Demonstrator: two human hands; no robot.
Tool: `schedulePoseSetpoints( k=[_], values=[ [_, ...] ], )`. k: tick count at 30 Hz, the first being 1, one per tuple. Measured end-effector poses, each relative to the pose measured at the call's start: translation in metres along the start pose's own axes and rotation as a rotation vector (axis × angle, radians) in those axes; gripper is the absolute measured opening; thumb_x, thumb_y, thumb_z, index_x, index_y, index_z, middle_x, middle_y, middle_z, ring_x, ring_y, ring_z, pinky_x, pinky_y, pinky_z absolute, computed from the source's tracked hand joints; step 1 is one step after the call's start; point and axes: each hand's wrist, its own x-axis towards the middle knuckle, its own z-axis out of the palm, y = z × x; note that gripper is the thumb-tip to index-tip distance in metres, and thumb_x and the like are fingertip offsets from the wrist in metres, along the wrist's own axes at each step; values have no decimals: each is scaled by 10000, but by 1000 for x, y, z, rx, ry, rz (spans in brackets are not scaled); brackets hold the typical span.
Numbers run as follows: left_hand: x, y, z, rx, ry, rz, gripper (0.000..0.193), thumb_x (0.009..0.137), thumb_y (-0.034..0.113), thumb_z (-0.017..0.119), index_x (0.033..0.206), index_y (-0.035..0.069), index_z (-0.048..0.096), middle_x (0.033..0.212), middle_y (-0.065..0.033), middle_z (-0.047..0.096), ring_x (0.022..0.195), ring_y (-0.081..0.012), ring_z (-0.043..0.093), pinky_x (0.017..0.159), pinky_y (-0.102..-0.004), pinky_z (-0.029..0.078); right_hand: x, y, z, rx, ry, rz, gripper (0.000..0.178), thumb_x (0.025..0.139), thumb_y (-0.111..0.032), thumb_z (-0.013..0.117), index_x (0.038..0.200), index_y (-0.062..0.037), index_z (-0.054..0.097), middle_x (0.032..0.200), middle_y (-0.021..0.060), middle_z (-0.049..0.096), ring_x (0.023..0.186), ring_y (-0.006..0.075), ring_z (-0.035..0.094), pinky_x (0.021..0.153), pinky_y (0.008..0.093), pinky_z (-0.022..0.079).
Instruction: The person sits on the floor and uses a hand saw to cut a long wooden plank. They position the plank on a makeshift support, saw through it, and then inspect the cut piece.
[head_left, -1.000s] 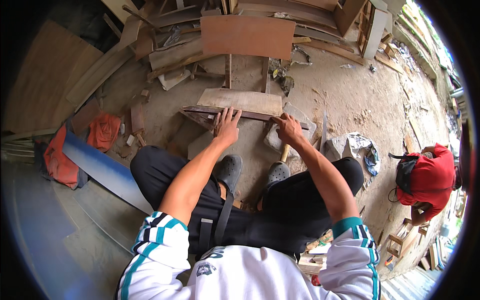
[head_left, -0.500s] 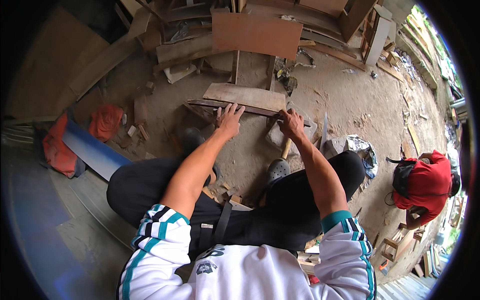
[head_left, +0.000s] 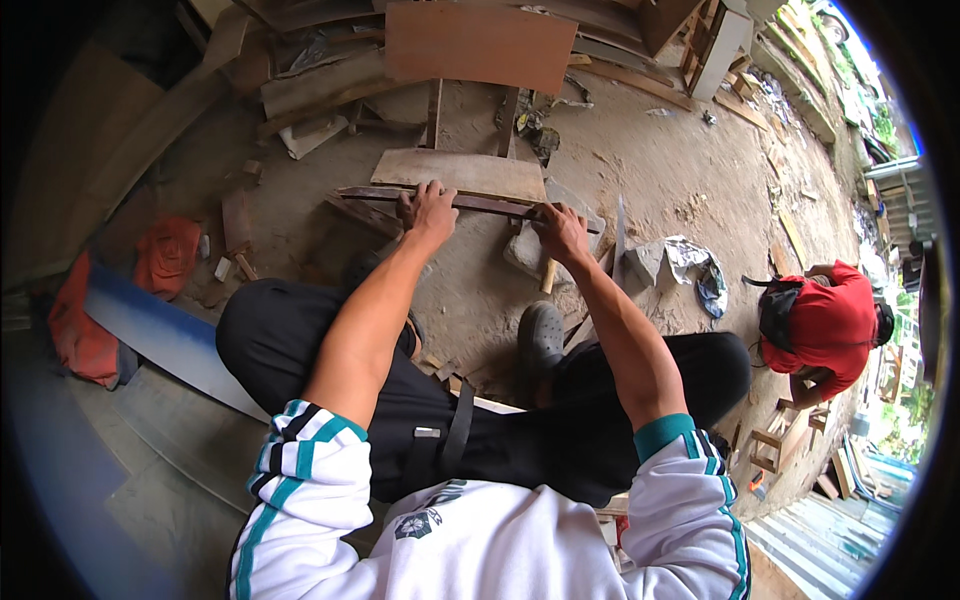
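Observation:
A long dark wooden strip (head_left: 490, 206) lies crosswise in front of me, along the near edge of a pale, dusty wooden board (head_left: 460, 173). My left hand (head_left: 430, 214) is closed over the strip left of its middle, fingers bent across the top. Toward the right end, my right hand (head_left: 562, 232) grips the same strip with curled fingers; its thumb side is partly hidden. Beneath that hand sits a rough stone block (head_left: 525, 252). A wooden tool handle (head_left: 548, 276) pokes out beside the block; its head is hidden.
An upright metal blade (head_left: 619, 240) stands right of the stone. Beyond the board is a reddish-brown panel (head_left: 480, 45) on legs. Orange cloth (head_left: 168, 257) and a blue-white board (head_left: 165, 335) lie left. A person in red (head_left: 825, 325) bends over at far right.
The view has shifted, so most things sit further left in the picture. Both hands stay on the dark strip, with little visible movement along it.

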Motion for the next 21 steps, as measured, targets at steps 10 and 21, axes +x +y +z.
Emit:
schedulePoseSetpoints(
  k=[10, 21],
  values=[
    [-15, -11, 12, -27, 159, 58, 398, 834, 285, 678, 1202, 147, 613, 1208, -65, 503, 1203, -255, 415, 1044, -538, 210, -4, 0, 2, 6, 28, -18, 373, 836, -300, 683, 1198, -236, 623, 1168, 76, 609, 1155, 289, 531, 978, 462, 349],
    [-31, -19, 34, -243, 835, -267, 754, 831, 466, 685, 1369, 37, 377, 1305, -202, 457, 1240, -375, 416, 1018, -482, 337, 7, 5, -7, 34, -75, -101, 392, 842, -343, 681, 1172, -147, 600, 1071, 88, 636, 1063, 304, 575, 914, 444, 380]
  ],
)
